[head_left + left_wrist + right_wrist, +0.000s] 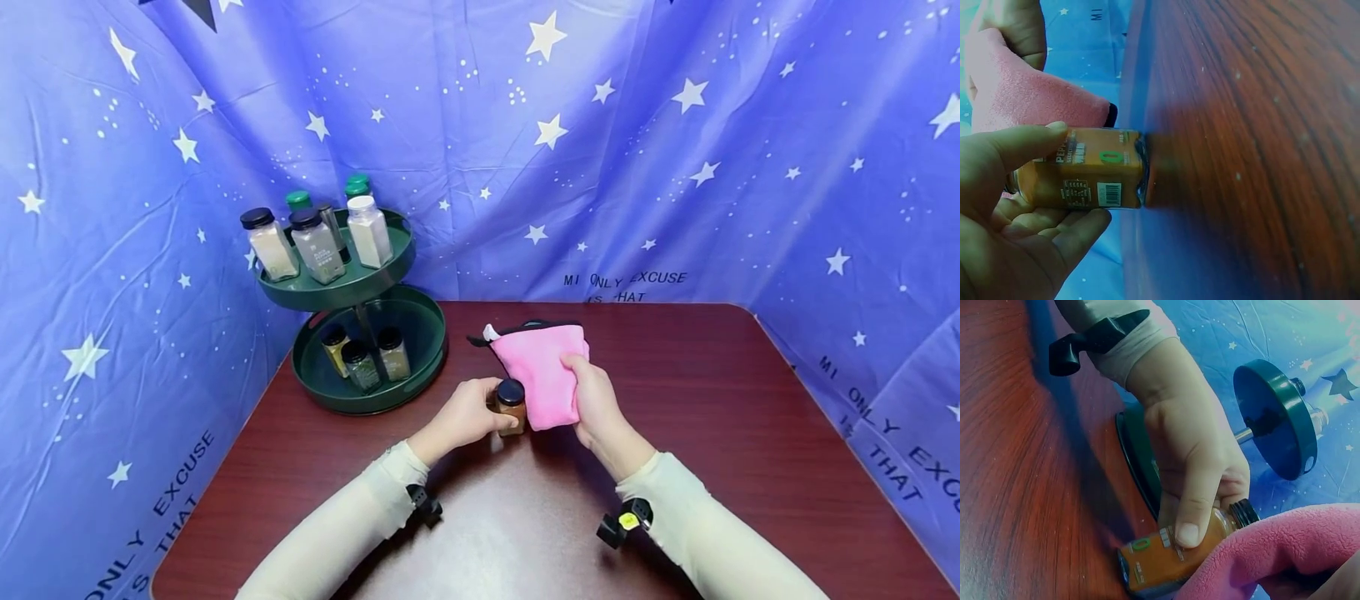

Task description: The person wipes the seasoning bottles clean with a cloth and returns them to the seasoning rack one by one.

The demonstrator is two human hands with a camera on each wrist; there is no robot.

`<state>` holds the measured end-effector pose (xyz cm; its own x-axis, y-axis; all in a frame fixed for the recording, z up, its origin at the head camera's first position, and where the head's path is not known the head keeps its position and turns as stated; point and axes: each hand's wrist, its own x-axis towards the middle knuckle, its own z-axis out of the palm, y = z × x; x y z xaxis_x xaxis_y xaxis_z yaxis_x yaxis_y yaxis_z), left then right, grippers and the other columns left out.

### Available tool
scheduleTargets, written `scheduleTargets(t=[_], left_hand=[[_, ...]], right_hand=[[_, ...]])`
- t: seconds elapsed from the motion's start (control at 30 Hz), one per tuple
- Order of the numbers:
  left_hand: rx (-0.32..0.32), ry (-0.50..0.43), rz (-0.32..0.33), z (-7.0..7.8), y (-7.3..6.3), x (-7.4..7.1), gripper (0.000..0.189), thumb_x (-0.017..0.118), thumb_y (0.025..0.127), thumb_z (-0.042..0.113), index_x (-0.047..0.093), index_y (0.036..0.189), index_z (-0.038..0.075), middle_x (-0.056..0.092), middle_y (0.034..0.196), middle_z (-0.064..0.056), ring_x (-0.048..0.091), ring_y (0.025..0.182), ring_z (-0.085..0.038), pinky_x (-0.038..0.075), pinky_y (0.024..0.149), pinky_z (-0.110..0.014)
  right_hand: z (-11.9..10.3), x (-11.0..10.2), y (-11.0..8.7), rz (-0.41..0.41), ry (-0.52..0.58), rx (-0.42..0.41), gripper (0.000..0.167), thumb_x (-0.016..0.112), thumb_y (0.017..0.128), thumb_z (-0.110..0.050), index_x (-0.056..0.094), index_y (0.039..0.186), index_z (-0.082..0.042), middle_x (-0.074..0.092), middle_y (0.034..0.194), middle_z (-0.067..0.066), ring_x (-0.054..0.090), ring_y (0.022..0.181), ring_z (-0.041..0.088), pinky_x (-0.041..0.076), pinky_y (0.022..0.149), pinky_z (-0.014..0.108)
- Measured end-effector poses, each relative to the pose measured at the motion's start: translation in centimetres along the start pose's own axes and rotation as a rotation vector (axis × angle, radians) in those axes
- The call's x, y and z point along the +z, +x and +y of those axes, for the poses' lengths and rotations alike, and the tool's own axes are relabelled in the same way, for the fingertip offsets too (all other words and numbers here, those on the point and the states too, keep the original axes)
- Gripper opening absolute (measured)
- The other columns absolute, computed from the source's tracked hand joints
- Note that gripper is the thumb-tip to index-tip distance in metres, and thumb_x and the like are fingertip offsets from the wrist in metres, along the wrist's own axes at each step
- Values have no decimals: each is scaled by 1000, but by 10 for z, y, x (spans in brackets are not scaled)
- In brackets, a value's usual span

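Observation:
My left hand (468,414) grips a small square spice jar (512,408) with a black lid and orange-brown powder, thumb on one side and fingers on the other. In the left wrist view the jar (1094,169) shows a label and barcode, its base close to the tabletop. My right hand (596,400) holds a folded pink cloth (542,371) with dark edging, thumb over its near face. The cloth hangs right beside the jar; in the right wrist view the cloth (1285,544) overlaps the jar's side. The right fingers are mostly hidden behind the cloth.
A green two-tier rack (367,400) stands at the back left. Its upper tier (337,292) carries several jars with black, green and white lids; the lower tier holds three black-lidded jars. A starry blue curtain (480,150) surrounds the dark red table (720,400).

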<state>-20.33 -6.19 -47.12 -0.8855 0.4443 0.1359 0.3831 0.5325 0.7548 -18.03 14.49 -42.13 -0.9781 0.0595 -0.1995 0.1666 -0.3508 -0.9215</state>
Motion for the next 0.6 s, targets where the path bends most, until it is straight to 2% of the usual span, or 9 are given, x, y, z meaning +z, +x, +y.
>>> scheduleTargets(t=[0.4, 0.5, 0.6], left_hand=[[-12, 30, -66, 7, 4, -1, 46, 82, 76, 11, 65, 119, 9, 71, 101, 0, 64, 92, -15, 52, 86, -32], [-28, 41, -53, 10, 3, -1, 51, 85, 77, 17, 62, 122, 8, 71, 106, -3, 65, 96, -17, 52, 90, -33], [-52, 70, 4, 13, 1, 3, 58, 89, 77, 33, 61, 122, 7, 69, 110, -5, 65, 100, -17, 52, 92, -34]], right_hand=[[-5, -11, 2, -29, -4, -2, 18, 50, 102, -23, 60, 93, -11, 67, 70, -3, 67, 62, 12, 56, 57, 30], [-7, -14, 3, -28, 3, -11, 19, 50, 103, -23, 61, 91, -12, 67, 70, -4, 66, 61, 11, 55, 57, 28], [-9, -17, 4, -23, 3, -23, 20, 49, 103, -22, 61, 90, -13, 67, 69, -4, 66, 60, 10, 55, 56, 28]])
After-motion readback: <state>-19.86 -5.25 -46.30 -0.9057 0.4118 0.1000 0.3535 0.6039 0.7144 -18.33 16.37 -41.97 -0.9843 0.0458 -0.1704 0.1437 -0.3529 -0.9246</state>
